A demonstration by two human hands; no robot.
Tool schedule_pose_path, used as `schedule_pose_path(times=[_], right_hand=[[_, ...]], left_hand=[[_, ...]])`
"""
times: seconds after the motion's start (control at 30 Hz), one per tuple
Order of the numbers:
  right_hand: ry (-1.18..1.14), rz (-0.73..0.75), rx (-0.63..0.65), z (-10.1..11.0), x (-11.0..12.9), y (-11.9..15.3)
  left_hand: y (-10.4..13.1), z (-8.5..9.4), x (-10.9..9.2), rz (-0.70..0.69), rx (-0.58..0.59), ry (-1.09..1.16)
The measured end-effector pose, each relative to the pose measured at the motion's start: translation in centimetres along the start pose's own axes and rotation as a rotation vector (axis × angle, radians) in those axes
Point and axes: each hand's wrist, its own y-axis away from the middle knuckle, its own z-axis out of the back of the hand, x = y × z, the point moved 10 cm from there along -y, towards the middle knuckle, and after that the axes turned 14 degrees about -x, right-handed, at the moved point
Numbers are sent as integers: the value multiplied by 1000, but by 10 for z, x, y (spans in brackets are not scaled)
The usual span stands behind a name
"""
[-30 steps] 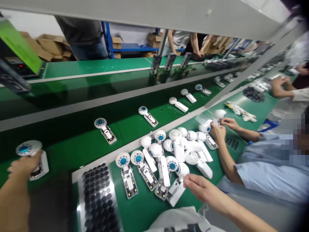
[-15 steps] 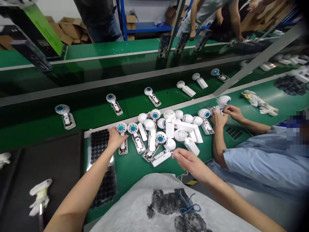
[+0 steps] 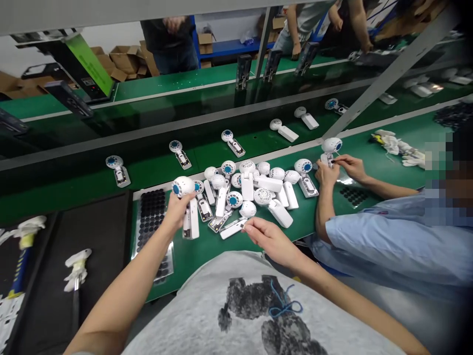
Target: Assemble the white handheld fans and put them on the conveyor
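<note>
My left hand [image 3: 176,209] is wrapped round a white round-headed device [image 3: 191,222], which is lifted at the left end of a pile. Fingers of my right hand [image 3: 264,235] are pinched on a small dark piece [image 3: 243,226], too small to make out, beside a white device [image 3: 233,229] lying at the pile's front. The pile holds several similar devices, some showing blue discs and open circuit housings, others with their white backs up. Left of my left hand lies a clear sheet of black round pads [image 3: 150,217].
A person in a blue sleeve [image 3: 369,227] works at the right with another device [image 3: 331,145]. Several devices lie on the green belt [image 3: 148,170] beyond the pile. A black tray [image 3: 99,222] with a white-headed tool [image 3: 77,268] is at the left.
My left hand has picked up the device it was touching and turned it so its white casing shows. My right hand keeps its pinch. The whole view has shifted slightly.
</note>
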Motion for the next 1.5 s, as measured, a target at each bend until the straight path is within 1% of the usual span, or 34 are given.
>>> schedule_pose_path(times=[0.07,0.13,0.2,0.27,0.37,0.47,0.53,0.63,0.73,0.83,0.93,1.17,1.3,1.37,1.4,1.43,1.47,1.5], right_hand=[[67,76,26,-9,15,-2],[113,152,52,-18,29,-2],[146,216,86,-26,40,-1],[169,260,122,-33,47,1],[191,297,144,-37,50,3],[230,311,157,-38,50,4],[267,329,166,-39,50,5],[334,370,172,-40,51,7],[339,376,190,-43,48,9],[284,319,220,-47,41,8],[249,274,242,-52,35,6],[270,226,280,-60,29,0],[282,218,269,-76,28,-4],[281,204,262,-83,25,-7],[280,187,270,-86,21,-9],[294,174,268,-85,17,-13],[297,155,248,-81,13,-18],[290,127,213,-74,8,-25]], left_hand=[[32,-14,-16,36,58,169],[58,-27,-29,69,107,299],[77,-35,-38,70,134,341],[88,-37,-45,57,143,349],[94,-35,-49,37,132,329],[96,-28,-45,23,84,273],[97,-23,-42,-13,44,224],[100,-19,-39,-62,24,159],[102,-21,-32,-25,41,120],[104,-24,-23,50,66,117],[105,-27,-21,87,92,148],[100,-28,-16,157,136,194],[92,-22,-3,141,118,152],[80,-18,3,102,134,102],[67,-11,5,63,117,61],[49,2,6,18,70,12],[28,21,5,-24,-1,-39],[3,46,3,-59,-84,-85]])
